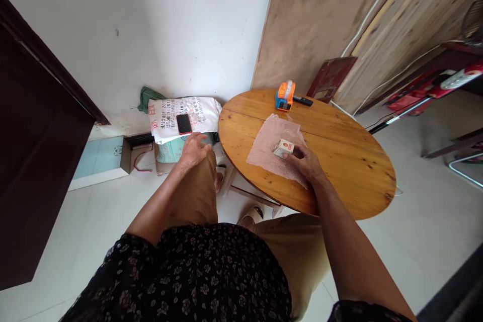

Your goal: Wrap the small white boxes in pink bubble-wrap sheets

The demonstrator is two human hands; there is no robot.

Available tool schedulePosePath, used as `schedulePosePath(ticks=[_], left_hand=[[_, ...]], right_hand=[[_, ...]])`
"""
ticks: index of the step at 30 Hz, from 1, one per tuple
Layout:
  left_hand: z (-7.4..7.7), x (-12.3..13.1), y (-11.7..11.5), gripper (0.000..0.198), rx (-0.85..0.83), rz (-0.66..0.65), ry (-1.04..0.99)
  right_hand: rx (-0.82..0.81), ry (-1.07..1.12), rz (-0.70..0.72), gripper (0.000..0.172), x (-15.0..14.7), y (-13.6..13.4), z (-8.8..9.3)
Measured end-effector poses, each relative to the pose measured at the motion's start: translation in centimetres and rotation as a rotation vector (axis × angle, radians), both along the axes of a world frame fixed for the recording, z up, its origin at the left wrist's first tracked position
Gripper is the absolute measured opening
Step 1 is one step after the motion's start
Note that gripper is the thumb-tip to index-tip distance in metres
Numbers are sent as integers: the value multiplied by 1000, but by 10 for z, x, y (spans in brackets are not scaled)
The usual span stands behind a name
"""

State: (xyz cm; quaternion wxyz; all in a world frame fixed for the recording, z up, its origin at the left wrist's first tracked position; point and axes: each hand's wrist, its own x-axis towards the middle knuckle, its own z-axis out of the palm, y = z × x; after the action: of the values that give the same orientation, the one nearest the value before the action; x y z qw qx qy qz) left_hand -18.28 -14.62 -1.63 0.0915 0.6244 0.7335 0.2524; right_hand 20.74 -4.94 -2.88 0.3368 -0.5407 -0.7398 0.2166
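Observation:
On the round wooden table (347,161) lies a pinkish sheet of bubble wrap (264,143). A small white box (284,149) with a red mark is over the middle of the sheet, its right side gripped by the fingers of my right hand (306,162). My left hand (195,150) hangs over my knee, left of the table, with fingers apart and nothing in it. A dark phone with a red edge (184,124) rests on a white printed sack (207,110) just beyond that hand.
An orange and blue tape dispenser (285,95) and a black object (303,100) are at the table's far edge. A reddish wooden chair (332,78) stands behind. A pale box (101,161) is on the floor at left.

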Motion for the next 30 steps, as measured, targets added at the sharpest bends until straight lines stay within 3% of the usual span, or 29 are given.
schedulePosePath(ticks=[4, 9, 16, 25, 30], left_hand=[[10, -16, 25, 51, -251, -72, 59], [-2, -23, 34, 32, -419, -66, 134], [-9, -26, 27, 32, -400, -3, 192], [-3, -24, 21, 32, -367, -67, 145], [-10, -13, 21, 36, -282, -63, 142]], right_hand=[[-29, 23, 7, 49, 1, -1, 1], [-45, 36, 16, 48, 1, -1, 3], [-71, 68, 11, 48, 1, -1, 3], [-122, 121, -38, 46, -5, -5, 10], [-134, 121, -57, 51, -6, -5, 10]])
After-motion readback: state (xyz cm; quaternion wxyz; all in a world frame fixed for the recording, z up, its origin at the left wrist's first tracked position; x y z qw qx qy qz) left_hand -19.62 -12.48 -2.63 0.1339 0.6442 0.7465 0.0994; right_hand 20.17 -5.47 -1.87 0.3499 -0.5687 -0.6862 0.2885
